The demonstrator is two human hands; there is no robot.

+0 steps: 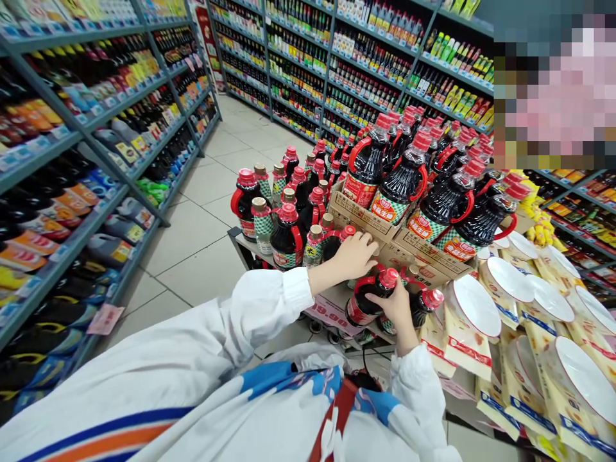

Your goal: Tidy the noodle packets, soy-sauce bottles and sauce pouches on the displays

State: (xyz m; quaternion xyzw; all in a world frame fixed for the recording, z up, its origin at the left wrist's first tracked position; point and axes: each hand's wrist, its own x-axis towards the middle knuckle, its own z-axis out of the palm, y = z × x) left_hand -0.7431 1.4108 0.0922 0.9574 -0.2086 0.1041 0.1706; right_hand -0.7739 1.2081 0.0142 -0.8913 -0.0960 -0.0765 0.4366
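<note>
My right hand [397, 307] is closed round the upper part of a dark soy sauce bottle [360, 307] with a red cap and red handle, tilted at the front of the display stand. My left hand [355, 256] reaches over the stand with loosely bent fingers spread apart, close to the cardboard carton [366, 220]; its palm side is hidden. Just behind it shows the red cap [347, 232] of another bottle. Beside my right hand stands a further red-capped dark bottle [426, 305]. Left of my hands are several dark bottles [287, 239] and smaller clear bottles [262, 224].
Large red-handled bottles [402, 183] fill the cartons above my hands. Bagged goods with white bowls [476, 308] are stacked at the right. Shelving [91, 128] lines the left, more shelves [332, 58] the back. A tiled aisle [206, 218] runs between. A pink price sign [330, 313] hangs in front.
</note>
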